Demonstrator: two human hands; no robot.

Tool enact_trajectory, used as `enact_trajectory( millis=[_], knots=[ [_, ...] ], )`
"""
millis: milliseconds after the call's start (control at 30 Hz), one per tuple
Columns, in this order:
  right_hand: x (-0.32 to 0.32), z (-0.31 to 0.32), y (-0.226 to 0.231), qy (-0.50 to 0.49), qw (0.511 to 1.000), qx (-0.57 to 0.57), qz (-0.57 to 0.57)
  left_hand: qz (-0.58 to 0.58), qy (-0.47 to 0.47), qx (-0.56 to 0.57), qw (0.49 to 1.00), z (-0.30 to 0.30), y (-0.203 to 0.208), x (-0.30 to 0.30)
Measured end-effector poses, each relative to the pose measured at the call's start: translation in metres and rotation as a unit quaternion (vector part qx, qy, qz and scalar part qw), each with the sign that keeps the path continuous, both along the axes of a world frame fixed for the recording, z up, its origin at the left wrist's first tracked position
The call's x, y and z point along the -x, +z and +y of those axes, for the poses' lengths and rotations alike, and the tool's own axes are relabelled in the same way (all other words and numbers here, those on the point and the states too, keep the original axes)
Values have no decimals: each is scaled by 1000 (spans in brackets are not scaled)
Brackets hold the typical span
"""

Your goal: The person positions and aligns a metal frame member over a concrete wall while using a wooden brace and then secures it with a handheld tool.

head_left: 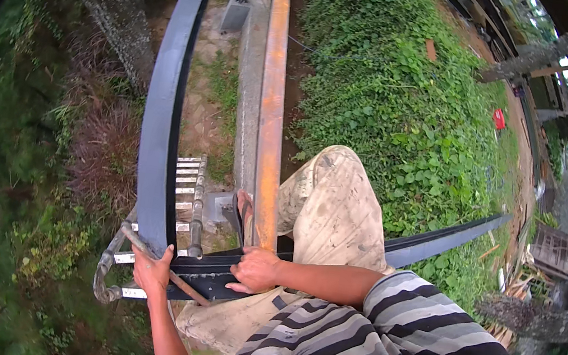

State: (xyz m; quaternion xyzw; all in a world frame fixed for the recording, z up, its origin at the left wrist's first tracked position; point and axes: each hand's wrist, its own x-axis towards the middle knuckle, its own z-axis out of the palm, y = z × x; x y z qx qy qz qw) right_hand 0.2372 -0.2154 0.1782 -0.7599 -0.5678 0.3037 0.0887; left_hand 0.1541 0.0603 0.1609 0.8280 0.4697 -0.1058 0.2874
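Observation:
My left hand (152, 272) is closed round a thin brown rod (188, 287), its thumb against the end of a long dark grey steel beam (164, 102). The rod slants past the corner where this beam meets a dark crossbeam (204, 279). My right hand (256, 272) rests on the crossbeam with curled fingers, beside the near end of a rusty orange steel beam (272, 118). What its fingers hold, if anything, is hidden. My legs, in stained beige trousers (342, 200), straddle the crossbeam.
A ladder with pale rungs (187, 180) stands below the corner, its grey rail end (103, 275) left of my left hand. Far below run a concrete ledge (249, 93) and leafy ground cover (381, 104). The crossbeam's far part (450, 237) extends right. A tree trunk (109, 0) rises left.

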Motion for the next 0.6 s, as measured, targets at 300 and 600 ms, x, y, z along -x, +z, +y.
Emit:
enact_trajectory(
  millis=[300, 600],
  knots=[
    [16, -15, -33, -40, 982, -185, -20, -74, -49, -18, 996, 14, -53, 23],
    [24, -3, -52, -68, 976, -207, -22, -9, -35, -103, 994, 7, -52, 19]
  ],
)
